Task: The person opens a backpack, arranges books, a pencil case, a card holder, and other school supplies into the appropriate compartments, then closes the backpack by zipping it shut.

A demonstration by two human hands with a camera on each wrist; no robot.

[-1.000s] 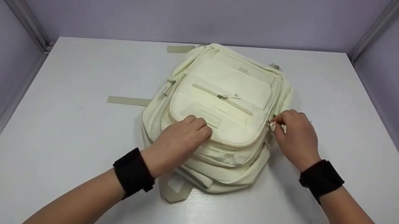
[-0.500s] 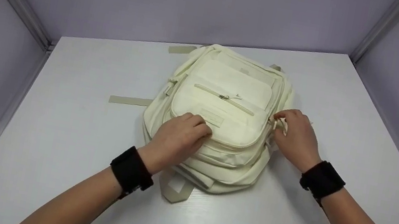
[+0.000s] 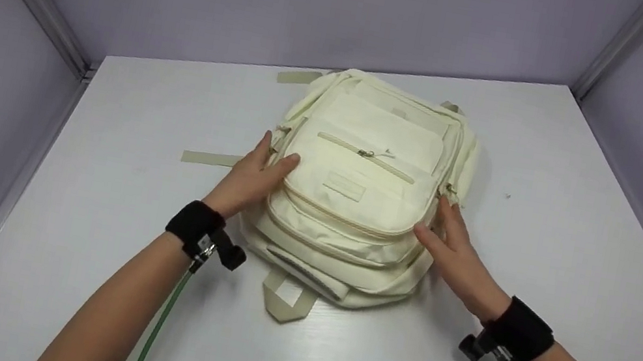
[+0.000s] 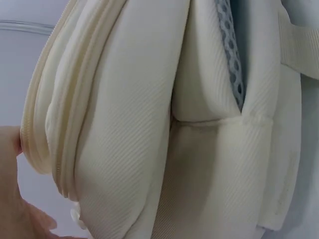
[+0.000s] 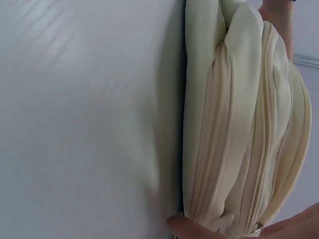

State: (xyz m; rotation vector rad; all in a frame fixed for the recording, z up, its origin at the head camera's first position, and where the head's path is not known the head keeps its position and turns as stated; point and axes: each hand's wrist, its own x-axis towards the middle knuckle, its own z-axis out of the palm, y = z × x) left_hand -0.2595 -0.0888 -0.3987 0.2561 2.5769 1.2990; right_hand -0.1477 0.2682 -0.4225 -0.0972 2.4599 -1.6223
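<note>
A cream backpack lies front side up on the white table, with a short zipper and a small label patch on its front. My left hand rests at its left side, thumb on the front pocket's edge, fingers extended along the side. On the opposite side, my right hand touches the pocket's lower right edge with its thumb, while its straight fingers lie along the flank. In the left wrist view the side pocket shows. The right wrist view shows the layered zipped compartments edge-on.
Beige straps stick out from the bag: one strap to the left, another strap at the upper left, a loop at the bottom. Pale wall panels enclose the white table. A green cable trails from the left wrist.
My left hand has left the front pocket's lower edge for the bag's left side. My right hand has let go of the zipper pull at the right and moved slightly down, fingers spread.
</note>
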